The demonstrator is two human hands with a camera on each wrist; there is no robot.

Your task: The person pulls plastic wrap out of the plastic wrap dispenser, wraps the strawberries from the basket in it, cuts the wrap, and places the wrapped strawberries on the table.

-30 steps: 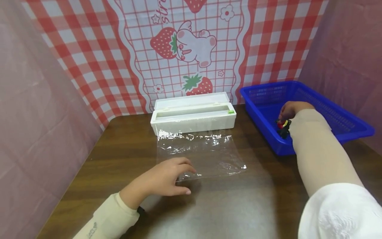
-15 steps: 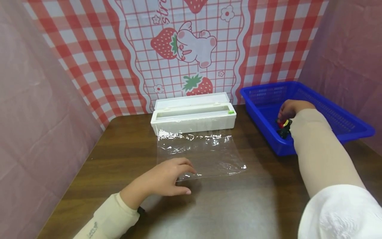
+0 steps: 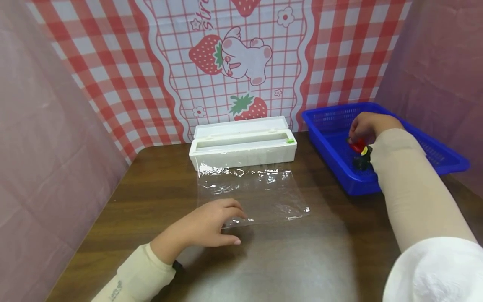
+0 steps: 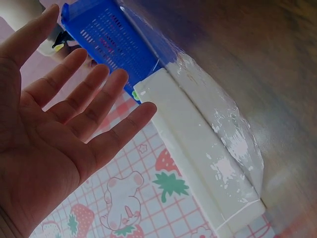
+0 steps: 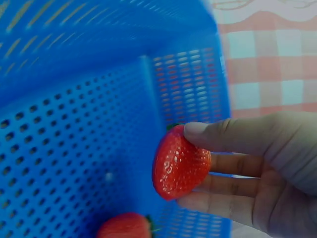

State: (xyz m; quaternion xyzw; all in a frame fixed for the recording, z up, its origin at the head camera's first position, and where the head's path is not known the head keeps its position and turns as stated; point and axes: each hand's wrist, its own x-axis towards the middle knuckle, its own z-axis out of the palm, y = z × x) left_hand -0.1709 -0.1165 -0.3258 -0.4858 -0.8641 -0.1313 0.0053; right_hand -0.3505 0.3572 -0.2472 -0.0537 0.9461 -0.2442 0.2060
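Head view. Locate the strawberry (image 3: 356,146) inside the basket (image 3: 332,163), pinched by the right hand (image 3: 371,126). Note the box (image 3: 243,156) on the table (image 3: 294,268), with lid (image 3: 241,126) folded back, presumably to leave the opening accessible. Observe the film (image 3: 260,197) running from the front of the box across the table, probably laid flat to limit creasing. Find the left hand (image 3: 211,222) at the near edge of the film, probably placed to steady the sheet; contact not discernible.

Left wrist view. Confirm the left hand as spread, pinching nothing. Note the film draped over the box edge, apparently anchored there against sliding. Note also the basket near one end of the box, likely for a short reach.

Right wrist view. Check the right hand: thumb on the strawberry just beside the leaf cap (image 5: 173,126), fingers against the opposite side. Judge this as a light side pinch, suited to a rounded, tapering shape. Note a second strawberry (image 5: 126,228) in the basket, apart from the first.
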